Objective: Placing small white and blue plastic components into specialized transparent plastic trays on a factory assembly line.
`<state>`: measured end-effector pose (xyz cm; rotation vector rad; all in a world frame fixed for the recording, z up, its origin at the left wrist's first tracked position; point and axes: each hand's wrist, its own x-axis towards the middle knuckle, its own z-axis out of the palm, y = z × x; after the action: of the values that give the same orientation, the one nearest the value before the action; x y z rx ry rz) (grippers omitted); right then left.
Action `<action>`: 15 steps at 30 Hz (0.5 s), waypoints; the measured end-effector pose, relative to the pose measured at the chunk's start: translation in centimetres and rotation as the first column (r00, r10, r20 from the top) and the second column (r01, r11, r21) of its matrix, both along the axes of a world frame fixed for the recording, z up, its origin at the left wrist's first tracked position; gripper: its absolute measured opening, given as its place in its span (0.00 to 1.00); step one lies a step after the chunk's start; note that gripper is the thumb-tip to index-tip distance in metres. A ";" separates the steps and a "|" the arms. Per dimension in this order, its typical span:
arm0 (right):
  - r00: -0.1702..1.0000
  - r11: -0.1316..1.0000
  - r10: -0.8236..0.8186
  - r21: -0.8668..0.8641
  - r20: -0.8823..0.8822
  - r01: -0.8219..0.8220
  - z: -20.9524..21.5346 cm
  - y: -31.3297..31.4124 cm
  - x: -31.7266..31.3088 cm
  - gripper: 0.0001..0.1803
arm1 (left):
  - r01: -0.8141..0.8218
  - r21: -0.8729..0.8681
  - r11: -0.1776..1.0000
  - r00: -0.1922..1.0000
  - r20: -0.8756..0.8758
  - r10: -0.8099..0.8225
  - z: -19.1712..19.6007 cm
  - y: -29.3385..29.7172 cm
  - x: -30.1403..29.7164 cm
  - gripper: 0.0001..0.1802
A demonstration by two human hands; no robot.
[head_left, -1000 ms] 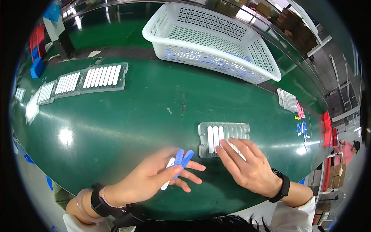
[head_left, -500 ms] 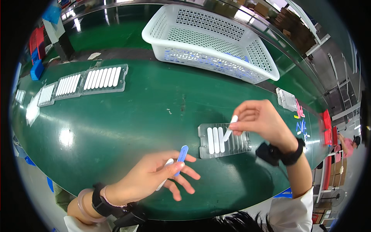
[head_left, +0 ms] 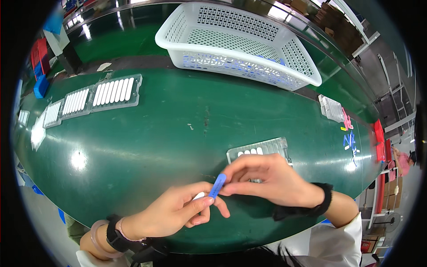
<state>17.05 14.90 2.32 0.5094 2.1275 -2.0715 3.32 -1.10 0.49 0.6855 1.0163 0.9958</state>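
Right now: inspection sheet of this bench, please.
Surface: green table, glossy, with glare spots.
Job's things: blue strip pinched between both hands; clear tray partly filled with white pieces, right behind them.
Clutter: filled trays far left; white basket at the back; small tray at right.
Hands: left hand and right hand meet on the strip.
Cables: nothing seen.
Surroundings: red bins at right; shelving beyond.
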 end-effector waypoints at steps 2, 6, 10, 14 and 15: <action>0.994 0.997 -0.077 -0.020 -0.072 0.075 0.5 0.0 0.2 0.11 | 0.057 0.001 0.998 0.998 -0.024 -0.057 -0.2 0.1 0.0 0.17; 0.886 0.664 0.139 0.705 -0.443 0.248 0.3 3.8 0.9 0.09 | -0.068 0.016 0.998 0.994 0.084 0.066 -1.4 -0.5 0.4 0.19; 0.875 0.174 0.460 0.982 -0.150 0.077 -1.1 5.3 3.7 0.13 | -0.166 0.019 0.986 0.961 0.226 0.158 -1.4 -0.5 0.4 0.19; 0.873 0.039 0.480 0.996 -0.087 0.079 -1.1 4.0 6.1 0.14 | -0.247 -0.125 0.961 0.954 0.142 0.264 0.3 -0.3 -0.1 0.20; 0.872 0.041 0.481 0.996 -0.088 0.078 -1.2 3.8 6.6 0.14 | -0.248 -0.127 0.960 0.954 0.142 0.265 0.1 -0.3 -0.3 0.20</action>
<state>23.64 18.66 1.16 -0.2862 3.3592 -0.0765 2.97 -1.35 0.61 0.3826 1.0277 1.1925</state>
